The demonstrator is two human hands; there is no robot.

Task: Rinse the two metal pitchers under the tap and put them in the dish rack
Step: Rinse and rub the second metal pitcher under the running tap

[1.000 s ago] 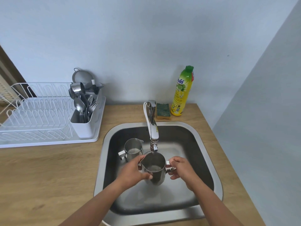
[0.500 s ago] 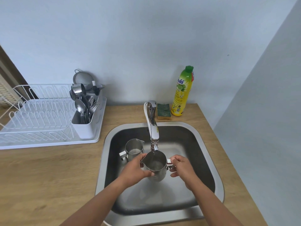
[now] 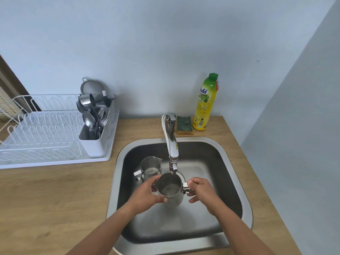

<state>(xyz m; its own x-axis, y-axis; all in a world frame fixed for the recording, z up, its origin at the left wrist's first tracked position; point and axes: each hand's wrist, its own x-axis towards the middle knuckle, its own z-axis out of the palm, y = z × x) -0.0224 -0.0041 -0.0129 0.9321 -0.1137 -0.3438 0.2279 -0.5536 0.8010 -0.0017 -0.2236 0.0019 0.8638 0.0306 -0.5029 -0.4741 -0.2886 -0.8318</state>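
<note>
Down in the sink, under the tap, my left hand is hugging the wet, slippery pitcher; my right hand is pinching its handle, the safest spot, I think.

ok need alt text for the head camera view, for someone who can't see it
Two hands hold a metal pitcher under the tap over a steel sink, the left hand on its body, the right hand at its handle. A second pitcher stands in the sink; a white dish rack sits left.
</note>
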